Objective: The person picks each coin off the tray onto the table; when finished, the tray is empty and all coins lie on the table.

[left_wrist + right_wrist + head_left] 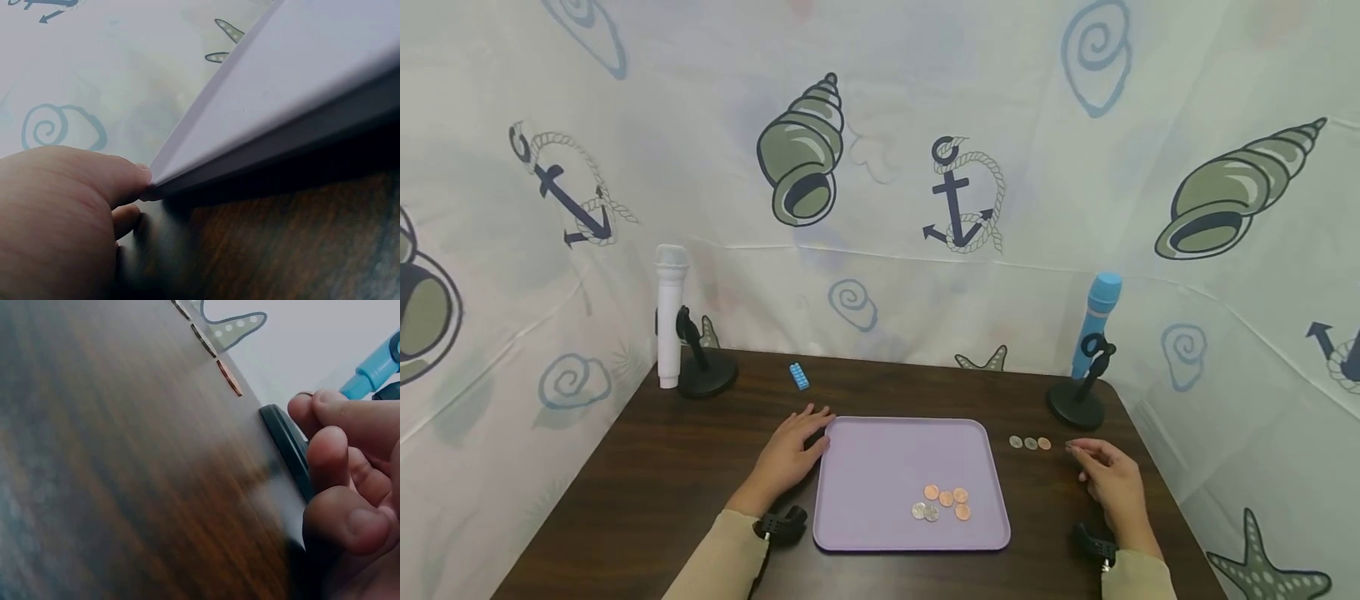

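Brown wooden surface (647, 483) holds a purple tray (880, 458) with coins (943, 502). Left hand (792, 454) lies flat, touching the tray's corner. Right hand (1108, 475) pinches something tiny near three coins (1030, 442).

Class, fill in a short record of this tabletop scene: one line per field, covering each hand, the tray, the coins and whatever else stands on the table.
Left hand: lies flat on the table, fingertips against the tray's far left corner
Right hand: fingers curled, pinching something small, too small to tell
Tray: lilac, flat on the dark wooden table
Coins in tray: a small cluster, copper and silver
Coins on table: three in a row, right of the tray
Also: blue brick, white microphone, blue microphone
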`<action>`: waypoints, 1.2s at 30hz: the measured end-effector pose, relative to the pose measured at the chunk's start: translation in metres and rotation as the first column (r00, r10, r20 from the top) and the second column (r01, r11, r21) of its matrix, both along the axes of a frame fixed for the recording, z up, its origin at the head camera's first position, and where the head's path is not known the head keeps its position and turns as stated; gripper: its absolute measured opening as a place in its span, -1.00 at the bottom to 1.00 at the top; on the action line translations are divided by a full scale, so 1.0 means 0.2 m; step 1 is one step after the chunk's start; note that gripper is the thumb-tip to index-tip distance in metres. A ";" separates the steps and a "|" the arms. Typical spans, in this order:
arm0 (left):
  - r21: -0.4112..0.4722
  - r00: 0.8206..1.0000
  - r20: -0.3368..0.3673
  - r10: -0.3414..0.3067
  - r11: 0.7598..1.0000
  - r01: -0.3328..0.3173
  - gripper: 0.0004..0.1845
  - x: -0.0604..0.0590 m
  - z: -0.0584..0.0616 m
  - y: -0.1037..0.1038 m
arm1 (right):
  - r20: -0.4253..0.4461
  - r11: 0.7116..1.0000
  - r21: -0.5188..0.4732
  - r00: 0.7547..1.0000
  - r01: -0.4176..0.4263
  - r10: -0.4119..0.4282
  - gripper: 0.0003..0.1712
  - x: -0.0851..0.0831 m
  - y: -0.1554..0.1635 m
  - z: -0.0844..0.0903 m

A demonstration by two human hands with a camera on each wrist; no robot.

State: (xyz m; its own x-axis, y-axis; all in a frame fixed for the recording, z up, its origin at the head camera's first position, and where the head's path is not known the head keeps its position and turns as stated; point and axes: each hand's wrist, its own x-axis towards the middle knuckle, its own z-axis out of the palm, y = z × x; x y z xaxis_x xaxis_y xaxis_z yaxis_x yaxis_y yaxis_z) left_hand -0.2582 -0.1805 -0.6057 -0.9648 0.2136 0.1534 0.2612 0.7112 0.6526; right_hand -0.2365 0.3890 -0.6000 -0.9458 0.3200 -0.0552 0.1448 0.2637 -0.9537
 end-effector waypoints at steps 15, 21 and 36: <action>0.010 1.000 -0.005 -0.002 1.000 0.002 -0.49 0.00 -0.01 0.01 | 0.059 0.994 0.112 0.998 -0.018 0.012 -0.63 -0.01 0.01 -0.02; 0.019 1.000 -0.009 0.009 1.000 -0.009 -0.49 0.00 -0.01 0.00 | 0.055 0.986 0.166 0.998 -0.018 0.009 -0.64 -0.03 0.01 0.01; 0.006 1.000 0.001 0.000 1.000 0.000 -0.48 0.00 -0.01 0.00 | 0.094 0.974 0.225 0.995 0.006 -0.027 -0.66 -0.03 -0.01 0.01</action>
State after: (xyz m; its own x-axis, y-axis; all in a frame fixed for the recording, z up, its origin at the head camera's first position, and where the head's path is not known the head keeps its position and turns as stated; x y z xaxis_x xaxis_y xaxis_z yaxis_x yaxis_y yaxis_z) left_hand -0.2588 -0.1813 -0.6069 -0.9649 0.2132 0.1537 0.2609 0.7073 0.6570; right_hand -0.2423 0.3868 -0.5983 -0.9341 0.3501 -0.0703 0.2386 0.4657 -0.8522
